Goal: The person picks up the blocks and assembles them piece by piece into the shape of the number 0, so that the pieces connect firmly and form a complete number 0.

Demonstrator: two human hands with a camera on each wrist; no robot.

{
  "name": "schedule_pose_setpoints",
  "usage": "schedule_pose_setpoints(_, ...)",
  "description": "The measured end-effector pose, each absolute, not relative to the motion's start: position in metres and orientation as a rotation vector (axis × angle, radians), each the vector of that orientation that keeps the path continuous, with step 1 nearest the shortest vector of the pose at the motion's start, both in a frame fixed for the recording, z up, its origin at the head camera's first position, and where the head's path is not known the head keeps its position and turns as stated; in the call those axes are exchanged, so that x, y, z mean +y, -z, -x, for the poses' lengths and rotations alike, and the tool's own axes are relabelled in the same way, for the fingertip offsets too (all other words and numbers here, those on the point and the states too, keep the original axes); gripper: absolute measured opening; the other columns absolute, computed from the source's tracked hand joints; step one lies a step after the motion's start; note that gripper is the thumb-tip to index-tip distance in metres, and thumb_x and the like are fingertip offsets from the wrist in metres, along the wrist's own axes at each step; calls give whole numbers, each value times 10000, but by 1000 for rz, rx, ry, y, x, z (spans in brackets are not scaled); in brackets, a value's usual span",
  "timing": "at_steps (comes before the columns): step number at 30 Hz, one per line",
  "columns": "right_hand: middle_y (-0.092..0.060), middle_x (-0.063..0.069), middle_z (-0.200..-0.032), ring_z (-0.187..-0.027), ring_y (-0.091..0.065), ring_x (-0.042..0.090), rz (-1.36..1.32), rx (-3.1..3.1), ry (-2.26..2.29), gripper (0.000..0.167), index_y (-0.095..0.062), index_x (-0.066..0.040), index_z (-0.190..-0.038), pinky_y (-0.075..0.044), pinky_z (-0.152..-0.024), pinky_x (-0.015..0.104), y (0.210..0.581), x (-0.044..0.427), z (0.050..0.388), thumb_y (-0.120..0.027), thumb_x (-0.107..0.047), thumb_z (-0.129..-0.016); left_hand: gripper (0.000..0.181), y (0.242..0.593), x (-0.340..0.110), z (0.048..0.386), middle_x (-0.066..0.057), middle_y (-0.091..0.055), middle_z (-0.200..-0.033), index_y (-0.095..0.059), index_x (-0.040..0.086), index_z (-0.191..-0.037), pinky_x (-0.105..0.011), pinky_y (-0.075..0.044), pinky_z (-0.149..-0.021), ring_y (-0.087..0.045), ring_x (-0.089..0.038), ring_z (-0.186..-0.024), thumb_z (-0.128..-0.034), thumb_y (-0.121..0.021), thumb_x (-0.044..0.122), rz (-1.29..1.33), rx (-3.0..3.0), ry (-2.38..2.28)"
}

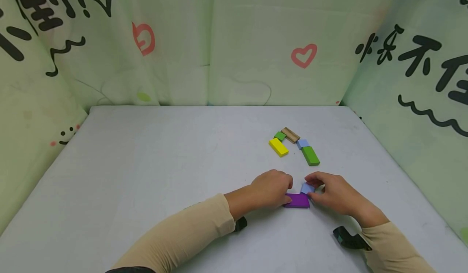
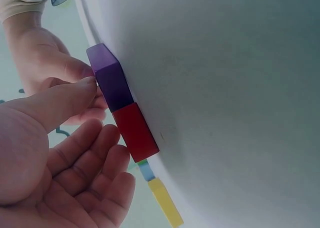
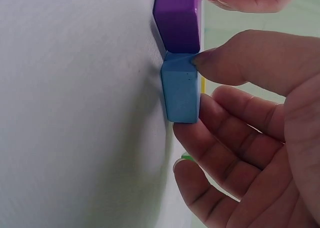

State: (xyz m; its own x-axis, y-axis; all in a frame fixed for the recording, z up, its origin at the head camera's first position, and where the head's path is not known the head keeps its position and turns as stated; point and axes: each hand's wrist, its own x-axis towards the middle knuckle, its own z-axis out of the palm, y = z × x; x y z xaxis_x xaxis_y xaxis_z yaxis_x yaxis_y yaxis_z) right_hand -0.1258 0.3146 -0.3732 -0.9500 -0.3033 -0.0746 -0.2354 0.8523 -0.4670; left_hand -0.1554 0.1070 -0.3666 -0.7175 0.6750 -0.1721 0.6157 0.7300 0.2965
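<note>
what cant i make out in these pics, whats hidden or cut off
- Head view: the red block, hidden behind the left hand.
- Right wrist view: the full length of the purple block, cut off by the top edge.
- Right wrist view: most of a green piece, behind the fingers of the right hand.
- Head view: parts of the black lettering, cut off by the top and right edges.
</note>
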Motion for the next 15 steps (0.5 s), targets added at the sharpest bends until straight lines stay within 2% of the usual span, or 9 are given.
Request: schedule_pose_setpoints(15,-680,30,-1083,-959,-634,206,438,2893,706,308,-668,-22,-1155,-535,-815,418,373,317,124,-751,-131,-879,315,367,107,156,89,-674,-969,-699,175,-1145,-164,-464,-712,-551,-51,-822,-893,-772,348,-1022,2660,-329)
